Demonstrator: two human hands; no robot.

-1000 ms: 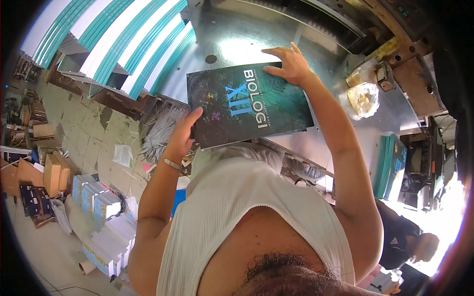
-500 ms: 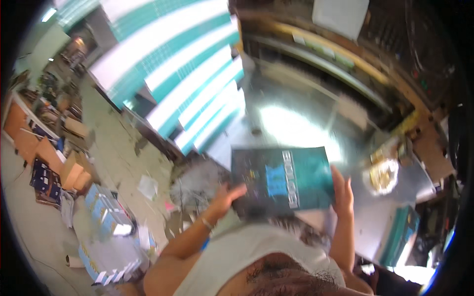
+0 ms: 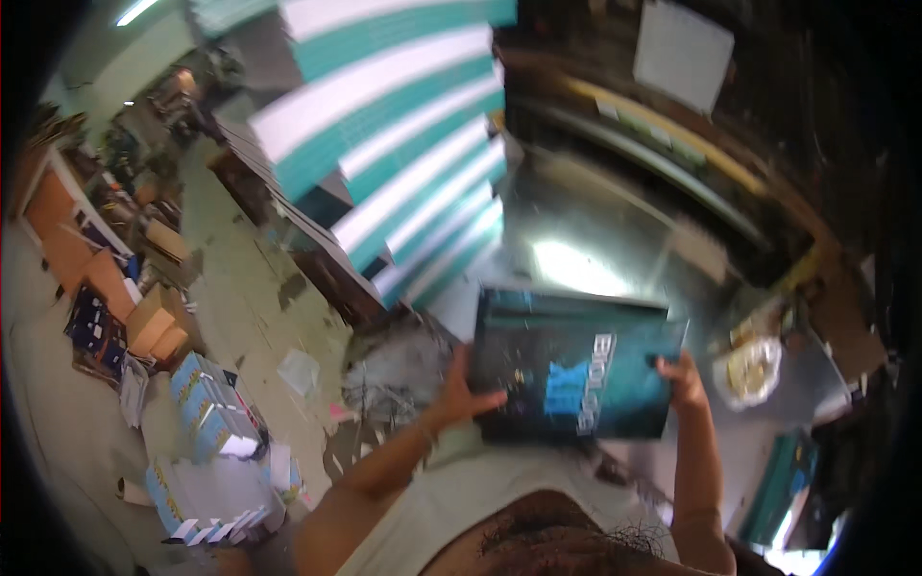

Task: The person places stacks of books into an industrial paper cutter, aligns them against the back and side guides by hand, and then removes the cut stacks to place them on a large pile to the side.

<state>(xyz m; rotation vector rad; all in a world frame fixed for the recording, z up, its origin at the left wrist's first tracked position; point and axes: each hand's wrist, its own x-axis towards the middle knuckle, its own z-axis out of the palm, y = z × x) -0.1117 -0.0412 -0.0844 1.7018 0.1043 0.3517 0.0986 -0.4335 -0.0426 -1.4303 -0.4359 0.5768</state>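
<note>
I hold dark teal paperback books (image 3: 576,374) in front of my body, with light blue and white lettering on the top cover. At the far edge a second cover shows, slightly out of line with the top one. My left hand (image 3: 469,396) grips the left edge, its thumb lying on the cover. On the right edge my right hand (image 3: 684,382) is closed, fingers partly behind the books. Beyond them lies a shiny metal work surface (image 3: 586,226). Tall stacks of teal-and-white books (image 3: 394,134) rise at the far left of it.
Right of the metal surface sits a clear plastic bag with yellowish contents (image 3: 751,372). More teal books (image 3: 776,488) lie at the lower right. On the left floor are light blue book bundles (image 3: 206,413), cardboard boxes (image 3: 158,331) and a pale sheet (image 3: 300,372).
The books have moved slightly right and closer to my body, and a second cover now shows at their far edge. My right hand has shifted on the right edge. The whole view has turned slightly.
</note>
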